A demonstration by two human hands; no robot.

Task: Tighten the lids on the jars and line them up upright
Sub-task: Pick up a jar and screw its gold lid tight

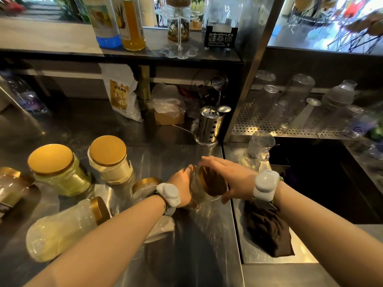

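Note:
My left hand (182,183) grips the body of a clear jar (198,190) tilted toward the right, a little above the steel counter. Over its gold lid (211,181), my right hand (230,177) lies with the palm and fingers spread across it. Two pale-filled jars with gold lids stand upright at the left: one (58,168) farther left, one (109,160) beside it. A third jar (62,226) lies on its side near my left forearm. Another gold-lidded jar (145,187) shows partly behind my left wrist. At the far left edge lies one more jar (10,185).
A perforated steel utensil holder (208,127) stands behind the hands. A dark cloth (267,228) lies on the ledge at the right, beside a dark sink (321,179). Clear cups (298,100) rest on a drainer at the back right. A powder bag (122,94) leans against the shelf.

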